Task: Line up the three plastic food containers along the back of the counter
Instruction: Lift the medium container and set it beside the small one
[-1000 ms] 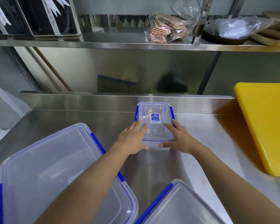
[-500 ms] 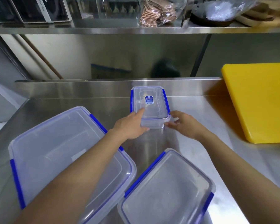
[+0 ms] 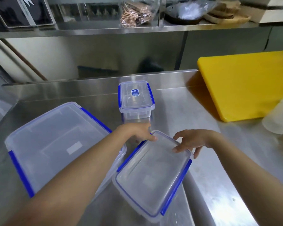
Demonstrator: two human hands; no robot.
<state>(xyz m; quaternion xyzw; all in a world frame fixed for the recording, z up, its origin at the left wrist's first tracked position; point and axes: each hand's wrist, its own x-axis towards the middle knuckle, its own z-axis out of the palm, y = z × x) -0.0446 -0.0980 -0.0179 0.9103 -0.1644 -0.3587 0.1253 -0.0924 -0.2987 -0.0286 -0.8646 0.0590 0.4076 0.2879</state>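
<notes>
Both hands sit at the far end of the mid box (image 3: pixel 151 175), which lies skewed, long axis running from near-right to far-left. The left hand (image 3: pixel 137 132) curls on its far-left corner; the right hand (image 3: pixel 190 141) spreads over the far-right corner, not yet closed. The small box (image 3: pixel 136 97) stands just beyond, against the backsplash (image 3: pixel 64 90). Right of the small box the steel is bare up to the yellow board (image 3: pixel 245 85); the big box (image 3: pixel 55 144) fills the left, so 2 remain.

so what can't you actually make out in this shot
- Large container, head view: its near right part is hidden under the left forearm.
- Medium container: whether the left hand and right hand grip its far corners or only touch them.
- Small container: label print too small to read.
- Pale object at the right: cut off by the frame edge, unidentifiable.
</notes>
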